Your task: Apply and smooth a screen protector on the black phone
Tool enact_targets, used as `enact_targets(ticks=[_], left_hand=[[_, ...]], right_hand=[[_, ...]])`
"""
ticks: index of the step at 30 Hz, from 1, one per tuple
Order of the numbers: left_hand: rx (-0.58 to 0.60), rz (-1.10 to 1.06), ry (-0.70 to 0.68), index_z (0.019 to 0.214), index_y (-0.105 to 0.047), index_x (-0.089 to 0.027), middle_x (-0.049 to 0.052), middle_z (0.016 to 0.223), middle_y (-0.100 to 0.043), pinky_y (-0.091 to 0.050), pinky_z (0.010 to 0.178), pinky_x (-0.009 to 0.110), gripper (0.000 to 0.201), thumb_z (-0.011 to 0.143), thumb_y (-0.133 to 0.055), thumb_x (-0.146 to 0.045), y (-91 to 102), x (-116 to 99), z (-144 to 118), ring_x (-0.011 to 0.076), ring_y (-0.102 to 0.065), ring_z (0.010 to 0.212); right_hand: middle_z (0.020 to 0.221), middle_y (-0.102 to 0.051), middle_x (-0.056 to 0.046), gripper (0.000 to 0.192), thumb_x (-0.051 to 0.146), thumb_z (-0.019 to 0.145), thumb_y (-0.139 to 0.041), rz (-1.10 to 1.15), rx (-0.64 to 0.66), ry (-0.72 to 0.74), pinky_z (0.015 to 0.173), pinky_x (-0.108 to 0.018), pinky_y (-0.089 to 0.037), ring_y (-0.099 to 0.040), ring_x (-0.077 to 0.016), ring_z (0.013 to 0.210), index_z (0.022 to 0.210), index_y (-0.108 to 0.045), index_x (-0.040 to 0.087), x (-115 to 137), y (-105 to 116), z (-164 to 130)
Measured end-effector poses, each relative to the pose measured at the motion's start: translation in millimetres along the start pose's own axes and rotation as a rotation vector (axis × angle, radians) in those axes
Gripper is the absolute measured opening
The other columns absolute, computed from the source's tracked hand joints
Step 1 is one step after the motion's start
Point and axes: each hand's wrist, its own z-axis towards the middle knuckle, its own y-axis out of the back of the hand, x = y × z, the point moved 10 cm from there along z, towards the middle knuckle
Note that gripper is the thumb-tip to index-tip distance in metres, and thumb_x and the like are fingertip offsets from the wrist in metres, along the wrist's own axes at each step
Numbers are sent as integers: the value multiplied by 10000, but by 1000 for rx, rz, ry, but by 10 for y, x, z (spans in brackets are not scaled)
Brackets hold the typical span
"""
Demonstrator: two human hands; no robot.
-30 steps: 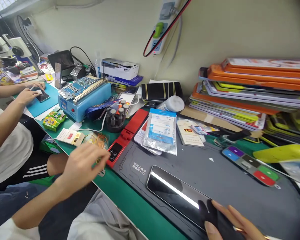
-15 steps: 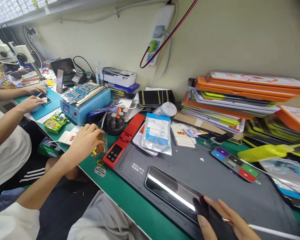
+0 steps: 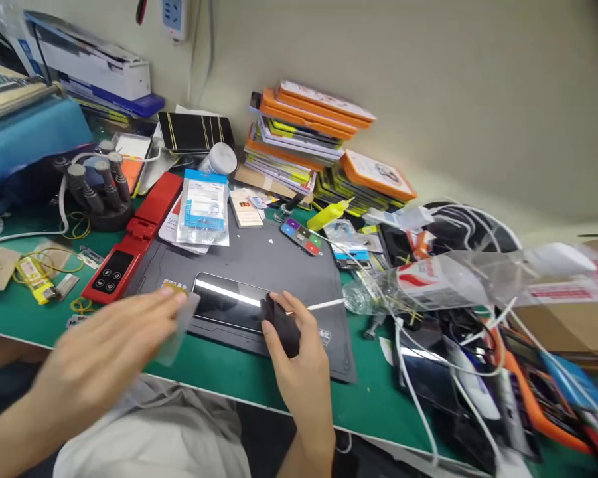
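Observation:
A phone lies screen up on the dark grey work mat, with a bright strip of light reflected along its glass. At its right end my right hand, a ring on one finger, curls its thumb and fingers around a black item whose kind I cannot make out. My left hand, blurred by motion, is left of the phone. Between its fingers is a small translucent plastic piece, like a little bag, with a yellowish patch near the top.
A red folding device and a bit holder stand left. Behind are a blue-white packet, a white jar and stacked orange cases. Cables, a clear plastic wrapper and phone parts crowd the right.
The view has swung right. My left hand has come from beside the red device towards the phone, carrying the plastic piece. My right hand stays at the phone's right end.

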Motion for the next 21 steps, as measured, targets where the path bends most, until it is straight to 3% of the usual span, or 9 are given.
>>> enact_targets(ticks=[2,3,7,13,17,21], left_hand=[[3,114,-169,1526,-583,6,156,1623,-599,-507,1291,440,447,1087,-498,1,-229,-253,87,274,-568,1558],[-2,154,-203,1510,-587,32,184,1588,-621,-544,1242,451,439,1080,-503,18,-310,-299,130,297,-617,1505],[66,165,-216,1482,-599,-9,158,1550,-654,-600,1165,421,400,1087,-536,6,-504,-241,250,276,-692,1410],[155,51,-206,1534,-584,0,152,1649,-579,-483,1295,440,454,1081,-563,9,-545,-181,310,253,-562,1550],[217,55,-223,1543,-590,6,153,1648,-580,-399,1351,464,466,1078,-567,13,-654,-214,404,253,-558,1551],[220,71,-238,1510,-619,-4,163,1637,-587,-421,1331,460,439,1072,-598,-16,-784,-306,561,268,-587,1528]], right_hand=[[1517,-482,125,459,394,1186,-521,-4,3,-1,1239,12,-335,-430,169,1503,1615,-503,232,-15,-4,-2],[1520,-482,115,470,401,1185,-522,6,10,-6,1249,5,-339,-433,160,1505,1620,-502,225,-10,-23,9],[1507,-495,96,450,364,1176,-530,14,-7,28,1221,-1,-354,-448,144,1474,1588,-502,183,78,-25,63],[1511,-498,54,468,317,1156,-549,17,-21,32,1357,-10,-299,-451,84,1511,1593,-499,156,80,30,68],[1497,-509,38,464,284,1133,-574,42,-29,33,1486,-90,-219,-426,56,1549,1571,-520,142,76,41,71],[1496,-509,31,438,301,1149,-546,25,-39,55,1445,-144,-283,-453,10,1534,1551,-521,129,97,43,89]])
